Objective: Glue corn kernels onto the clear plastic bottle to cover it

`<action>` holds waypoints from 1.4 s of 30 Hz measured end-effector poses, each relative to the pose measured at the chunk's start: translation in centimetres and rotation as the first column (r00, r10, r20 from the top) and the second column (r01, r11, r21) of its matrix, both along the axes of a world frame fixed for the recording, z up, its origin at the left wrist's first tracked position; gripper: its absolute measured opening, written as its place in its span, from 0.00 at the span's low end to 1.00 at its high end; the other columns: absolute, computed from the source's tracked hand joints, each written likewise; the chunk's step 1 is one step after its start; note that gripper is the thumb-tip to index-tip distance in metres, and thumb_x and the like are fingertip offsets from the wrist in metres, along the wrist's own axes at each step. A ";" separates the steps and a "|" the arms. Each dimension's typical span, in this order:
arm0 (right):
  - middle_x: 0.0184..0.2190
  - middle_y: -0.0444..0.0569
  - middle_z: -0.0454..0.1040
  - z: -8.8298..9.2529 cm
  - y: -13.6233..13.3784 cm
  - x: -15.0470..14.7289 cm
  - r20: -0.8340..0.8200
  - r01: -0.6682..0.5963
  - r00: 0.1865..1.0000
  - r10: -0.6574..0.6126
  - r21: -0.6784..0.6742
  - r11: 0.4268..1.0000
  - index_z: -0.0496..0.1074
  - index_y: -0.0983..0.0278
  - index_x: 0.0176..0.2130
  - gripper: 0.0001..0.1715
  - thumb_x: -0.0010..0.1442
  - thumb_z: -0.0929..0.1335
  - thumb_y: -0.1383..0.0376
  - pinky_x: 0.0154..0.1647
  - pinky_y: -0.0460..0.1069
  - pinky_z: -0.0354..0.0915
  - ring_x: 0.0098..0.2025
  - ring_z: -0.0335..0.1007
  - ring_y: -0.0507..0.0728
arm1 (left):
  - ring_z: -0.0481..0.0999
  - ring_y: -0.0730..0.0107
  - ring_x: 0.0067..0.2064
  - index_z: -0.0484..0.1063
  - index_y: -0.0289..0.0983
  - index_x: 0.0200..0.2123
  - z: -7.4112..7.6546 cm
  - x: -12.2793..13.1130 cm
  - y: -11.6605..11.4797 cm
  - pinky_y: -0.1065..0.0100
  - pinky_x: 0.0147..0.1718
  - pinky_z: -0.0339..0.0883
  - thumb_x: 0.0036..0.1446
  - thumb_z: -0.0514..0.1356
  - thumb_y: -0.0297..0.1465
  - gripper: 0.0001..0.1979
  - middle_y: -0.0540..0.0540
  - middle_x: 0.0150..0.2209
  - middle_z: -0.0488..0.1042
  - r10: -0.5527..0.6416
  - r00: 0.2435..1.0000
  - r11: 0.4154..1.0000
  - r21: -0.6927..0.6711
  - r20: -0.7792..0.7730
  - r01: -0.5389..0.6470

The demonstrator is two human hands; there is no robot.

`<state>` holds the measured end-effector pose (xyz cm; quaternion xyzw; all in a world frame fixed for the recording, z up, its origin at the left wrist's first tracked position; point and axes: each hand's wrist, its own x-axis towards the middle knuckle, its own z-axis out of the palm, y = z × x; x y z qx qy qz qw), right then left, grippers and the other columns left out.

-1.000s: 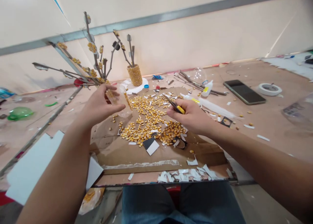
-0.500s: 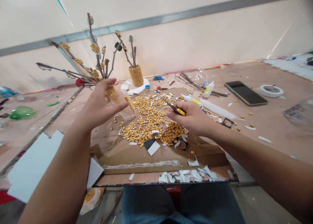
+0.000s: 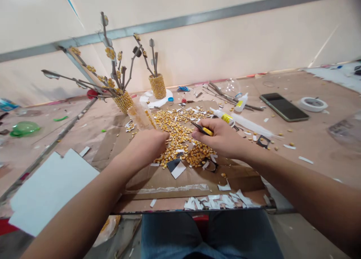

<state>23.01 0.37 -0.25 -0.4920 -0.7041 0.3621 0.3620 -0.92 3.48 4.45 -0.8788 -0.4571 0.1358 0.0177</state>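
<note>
My left hand [image 3: 150, 144] is down at the left side of a spread of loose corn kernels [image 3: 180, 133]. Its fingers are curled in, and whatever they pinch is hidden from me. Over the right side of the kernels, my right hand [image 3: 218, 136] grips dark tweezers [image 3: 203, 128] with a yellow patch, tips pointing up and left. Just beyond my left hand leans a clear plastic cup [image 3: 141, 116] with rows of kernels on one side. Behind it is a kernel-covered pot [image 3: 123, 102] holding twigs [image 3: 114, 69] dotted with kernel clusters.
A second kernel-covered pot [image 3: 158, 86] stands on a white disc [image 3: 145, 100]. Glue bottles [image 3: 241, 102], a phone [image 3: 284, 106] and a tape roll [image 3: 312, 104] lie to the right. White card [image 3: 53, 189] is at left; paper scraps [image 3: 220, 201] line the front edge.
My left hand has moved away from the plastic cup, down and right to the kernels, and its fingers have closed. My right hand keeps the tweezers in nearly the same place.
</note>
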 end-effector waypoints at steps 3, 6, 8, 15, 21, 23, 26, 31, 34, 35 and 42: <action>0.25 0.42 0.67 -0.1 0.1 0.0 -0.002 0.001 1.000 -0.001 0.003 1.000 0.72 0.61 0.30 0.17 0.65 0.69 0.53 0.35 0.51 0.55 0.31 0.62 0.54 | 0.83 0.56 0.35 0.83 0.39 0.38 -0.1 -0.4 0.6 0.65 0.33 0.68 0.63 0.57 0.26 0.13 0.40 0.34 0.84 0.024 0.999 1.000 0.003 0.038 -0.024; 0.25 0.41 0.66 -0.1 0.1 0.1 -0.007 0.000 1.000 0.000 0.014 1.000 0.71 0.61 0.29 0.18 0.65 0.70 0.53 0.34 0.51 0.54 0.30 0.60 0.54 | 0.82 0.58 0.34 0.83 0.40 0.36 -0.4 -0.8 1.2 0.65 0.34 0.67 0.63 0.57 0.26 0.12 0.41 0.33 0.84 0.010 0.997 0.999 -0.037 0.075 -0.007; 0.24 0.41 0.65 -0.1 0.1 0.0 -0.012 -0.006 1.000 0.007 0.022 1.000 0.71 0.61 0.29 0.18 0.65 0.70 0.53 0.33 0.51 0.53 0.29 0.59 0.53 | 0.81 0.58 0.34 0.82 0.40 0.35 -0.6 -1.1 1.6 0.65 0.34 0.66 0.64 0.57 0.26 0.13 0.41 0.33 0.84 -0.014 0.995 0.998 -0.060 0.096 0.019; 0.24 0.40 0.65 0.2 0.0 0.0 0.000 -0.007 1.000 0.007 0.013 1.000 0.70 0.61 0.29 0.18 0.65 0.70 0.54 0.32 0.50 0.54 0.29 0.59 0.53 | 0.79 0.59 0.34 0.78 0.39 0.35 -1.1 -1.3 2.2 0.65 0.32 0.64 0.62 0.58 0.28 0.08 0.42 0.33 0.82 0.007 0.991 0.996 -0.088 0.133 0.005; 0.26 0.42 0.71 0.1 -0.6 -0.2 0.037 -0.015 0.999 0.007 0.212 0.977 0.73 0.62 0.34 0.10 0.66 0.71 0.60 0.32 0.49 0.58 0.29 0.64 0.52 | 0.70 0.70 0.26 0.72 0.38 0.37 -1.7 -0.6 1.1 0.70 0.26 0.60 0.64 0.60 0.35 0.06 0.49 0.26 0.74 0.129 0.858 0.947 -0.318 0.498 0.042; 0.30 0.44 0.75 -0.2 -0.9 -0.4 0.024 -0.061 0.998 0.056 0.414 0.908 0.74 0.63 0.40 0.04 0.63 0.72 0.66 0.33 0.48 0.62 0.30 0.68 0.52 | 0.64 0.74 0.23 0.70 0.38 0.37 -1.7 -0.1 0.3 0.73 0.22 0.55 0.63 0.63 0.43 0.13 0.54 0.23 0.68 0.363 0.630 0.823 -0.554 0.687 0.130; 0.38 0.50 0.80 -0.8 -1.3 -0.6 0.101 -0.142 0.990 0.099 0.665 0.734 0.75 0.63 0.48 0.16 0.59 0.70 0.73 0.36 0.48 0.67 0.37 0.75 0.55 | 0.60 0.78 0.20 0.70 0.37 0.36 -1.9 0.7 -0.9 0.75 0.19 0.52 0.59 0.68 0.48 0.20 0.55 0.22 0.67 0.614 0.416 0.629 -0.734 0.671 0.257; 0.41 0.54 0.84 -0.9 -1.8 -0.8 0.172 -0.176 0.983 0.064 0.789 0.589 0.76 0.63 0.49 0.15 0.65 0.67 0.74 0.35 0.49 0.71 0.38 0.80 0.57 | 0.64 0.78 0.21 0.75 0.35 0.39 -2.9 1.0 -2.0 0.76 0.19 0.56 0.58 0.72 0.49 0.23 0.51 0.25 0.74 0.718 0.301 0.516 -0.770 0.628 0.376; 0.40 0.53 0.84 -0.9 -2.0 -0.9 0.153 -0.161 0.986 0.061 0.805 0.571 0.76 0.62 0.49 0.13 0.66 0.68 0.73 0.35 0.49 0.70 0.36 0.80 0.56 | 0.66 0.79 0.21 0.77 0.35 0.39 -3.3 0.8 -2.2 0.77 0.19 0.57 0.58 0.73 0.47 0.20 0.51 0.25 0.76 0.731 0.244 0.527 -0.754 0.637 0.393; 0.40 0.52 0.84 -0.8 -2.1 -0.9 0.143 -0.153 0.988 0.064 0.801 0.579 0.76 0.62 0.49 0.13 0.67 0.68 0.73 0.34 0.49 0.69 0.36 0.79 0.56 | 0.67 0.79 0.21 0.77 0.35 0.38 -3.2 0.8 -2.3 0.78 0.19 0.58 0.58 0.74 0.46 0.20 0.51 0.25 0.76 0.731 0.226 0.536 -0.747 0.644 0.393; 0.26 0.46 0.73 -0.3 -2.2 -0.9 0.123 0.034 0.979 -0.163 0.689 0.724 0.71 0.63 0.35 0.34 0.72 0.63 0.38 0.29 0.49 0.58 0.26 0.65 0.53 | 0.64 0.82 0.15 0.77 0.35 0.32 -2.0 1.5 -2.8 0.79 0.15 0.54 0.53 0.74 0.38 0.14 0.51 0.21 0.76 0.807 0.023 0.528 -0.739 0.590 0.419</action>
